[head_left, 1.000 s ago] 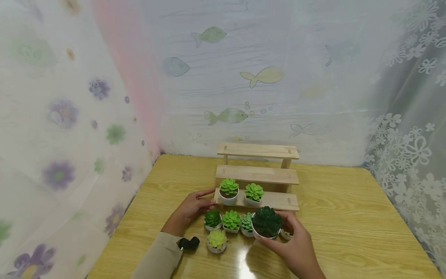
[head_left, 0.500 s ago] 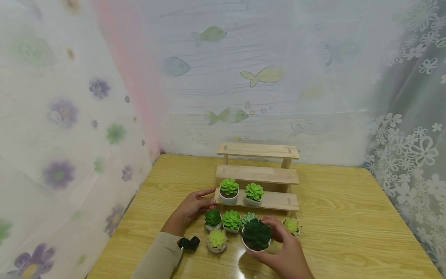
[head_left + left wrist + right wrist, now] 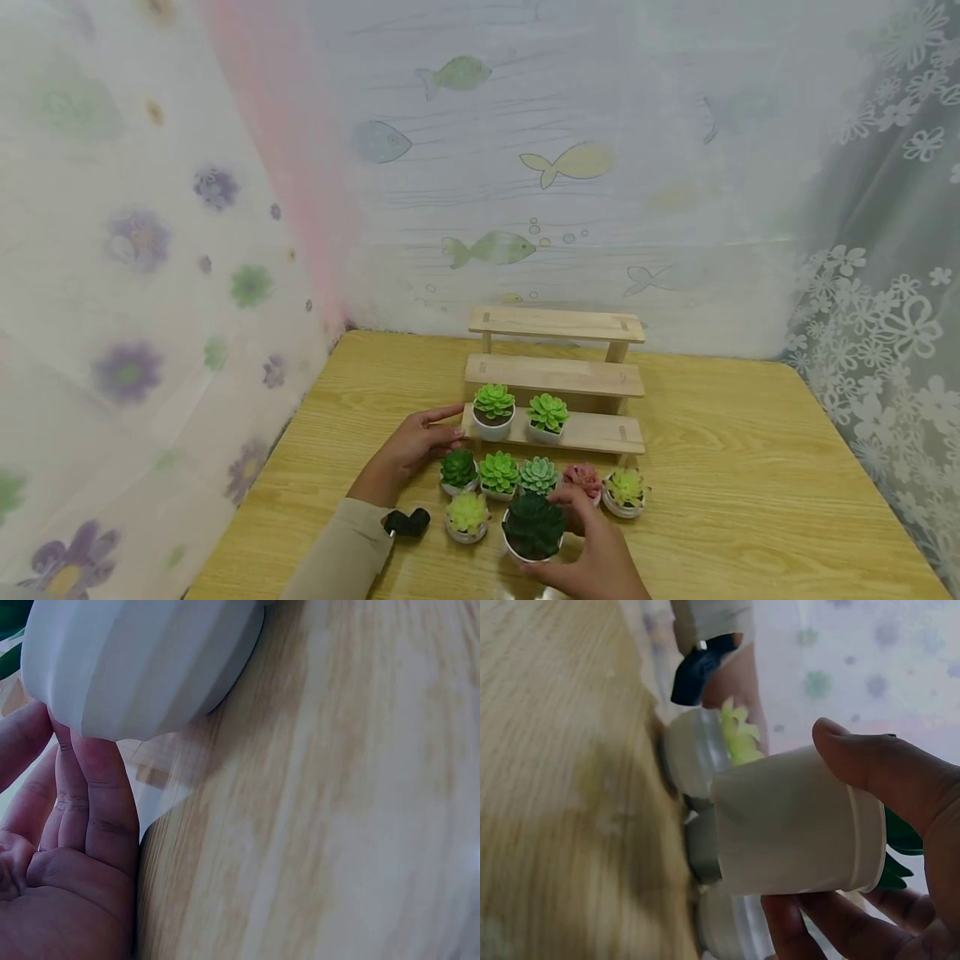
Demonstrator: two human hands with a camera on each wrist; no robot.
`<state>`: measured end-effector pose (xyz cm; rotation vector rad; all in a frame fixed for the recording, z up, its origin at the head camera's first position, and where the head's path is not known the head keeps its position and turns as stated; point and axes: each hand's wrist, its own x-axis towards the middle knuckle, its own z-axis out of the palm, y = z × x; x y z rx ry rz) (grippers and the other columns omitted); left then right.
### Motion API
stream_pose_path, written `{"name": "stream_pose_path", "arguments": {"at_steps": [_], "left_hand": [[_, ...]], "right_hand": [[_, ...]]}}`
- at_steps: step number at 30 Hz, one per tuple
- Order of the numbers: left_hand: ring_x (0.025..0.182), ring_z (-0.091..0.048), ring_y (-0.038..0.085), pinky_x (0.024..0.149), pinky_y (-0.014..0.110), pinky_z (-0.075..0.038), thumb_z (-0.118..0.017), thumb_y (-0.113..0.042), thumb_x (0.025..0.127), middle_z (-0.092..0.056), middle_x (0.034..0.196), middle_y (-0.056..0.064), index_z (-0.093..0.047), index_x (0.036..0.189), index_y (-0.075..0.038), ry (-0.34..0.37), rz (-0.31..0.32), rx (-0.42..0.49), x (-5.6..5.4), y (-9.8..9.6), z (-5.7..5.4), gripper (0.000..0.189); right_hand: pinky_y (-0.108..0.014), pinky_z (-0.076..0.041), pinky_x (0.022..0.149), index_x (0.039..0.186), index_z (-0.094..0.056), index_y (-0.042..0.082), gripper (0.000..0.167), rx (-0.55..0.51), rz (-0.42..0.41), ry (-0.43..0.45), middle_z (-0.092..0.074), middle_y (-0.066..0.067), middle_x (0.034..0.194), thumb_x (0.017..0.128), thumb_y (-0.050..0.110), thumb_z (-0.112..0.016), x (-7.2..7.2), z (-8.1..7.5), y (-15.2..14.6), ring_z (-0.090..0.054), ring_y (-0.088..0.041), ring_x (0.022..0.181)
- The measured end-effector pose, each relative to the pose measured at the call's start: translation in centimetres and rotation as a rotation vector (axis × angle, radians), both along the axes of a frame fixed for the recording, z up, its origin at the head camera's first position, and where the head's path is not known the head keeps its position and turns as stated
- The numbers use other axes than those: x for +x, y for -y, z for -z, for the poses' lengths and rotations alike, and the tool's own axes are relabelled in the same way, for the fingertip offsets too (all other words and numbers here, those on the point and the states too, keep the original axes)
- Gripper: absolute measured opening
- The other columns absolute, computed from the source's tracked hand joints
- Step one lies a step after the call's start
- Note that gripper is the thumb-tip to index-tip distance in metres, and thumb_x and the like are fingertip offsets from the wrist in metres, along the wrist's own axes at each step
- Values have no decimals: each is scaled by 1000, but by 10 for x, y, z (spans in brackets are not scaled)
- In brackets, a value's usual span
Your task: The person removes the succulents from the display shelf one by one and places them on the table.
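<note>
My right hand [image 3: 588, 550] grips a dark green potted succulent [image 3: 534, 527] by its white pot [image 3: 787, 825], thumb on one side and fingers on the other. The pot is lifted above the table in the right wrist view. My left hand [image 3: 411, 450] touches the left end of the lowest step of a wooden tiered stand [image 3: 592, 431], its fingers stretched out. In the left wrist view, a ribbed white pot [image 3: 142, 667] hides the fingertips of that hand. Two bright green potted succulents [image 3: 493, 402] stand on the lowest step.
A row of small potted succulents stands before the stand: dark green [image 3: 457, 469], bright green [image 3: 498, 473], pale green [image 3: 538, 475], pink [image 3: 582, 480] and yellow-green [image 3: 627, 488]. Another yellow-green succulent [image 3: 467, 514] sits nearer. Printed curtains [image 3: 570, 275] hang behind the wooden table [image 3: 750, 467].
My right hand has moved left and nearer to me with the dark green potted succulent, uncovering the pale green, pink and right-hand yellow-green ones. The left hand stays at the stand.
</note>
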<state>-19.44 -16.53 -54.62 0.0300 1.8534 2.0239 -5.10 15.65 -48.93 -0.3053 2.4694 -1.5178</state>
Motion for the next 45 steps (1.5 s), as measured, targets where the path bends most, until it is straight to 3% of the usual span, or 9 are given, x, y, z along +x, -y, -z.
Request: {"name": "stream_pose_path", "arguments": {"at_steps": [7,21,28,38,45], "left_hand": [[81,-74,10,74,27,-59,-70,-12,99,-80,95,3,-51,154,-12,10,-15,3,-1,1,1,58],[79,-73,8,74,26,-59,-70,-11,99,-79,93,0,-49,155,-11,1,-2,4,-2,0,2,59],[80,-73,8,74,25,-59,-70,-11,99,-79,92,0,-48,156,-10,-4,6,4,-2,0,2,60],[80,-73,8,74,26,-59,-70,-11,100,-79,93,1,-49,155,-11,1,3,-12,-3,0,3,59],[80,-73,8,74,26,-59,-69,-10,100,-79,94,0,-49,155,-10,3,-5,-3,-3,0,3,59]], "right_hand": [[-53,-58,85,129,-56,18,75,13,-56,11,-72,-8,121,71,43,-96,-1,7,5,-72,-30,108],[-58,-56,86,130,-53,18,77,78,-77,11,-73,-12,120,72,41,-96,-3,20,11,-72,-35,109],[-58,-57,87,130,-54,17,76,104,-68,-9,-72,-13,122,72,43,-95,-5,21,14,-72,-35,108],[-42,-58,79,129,-57,17,77,201,-1,-100,-71,-6,117,70,48,-96,-3,20,23,-71,-25,102],[-45,-58,86,129,-60,18,80,216,37,-135,-70,-5,121,66,51,-96,-5,22,25,-69,-28,109]]}}
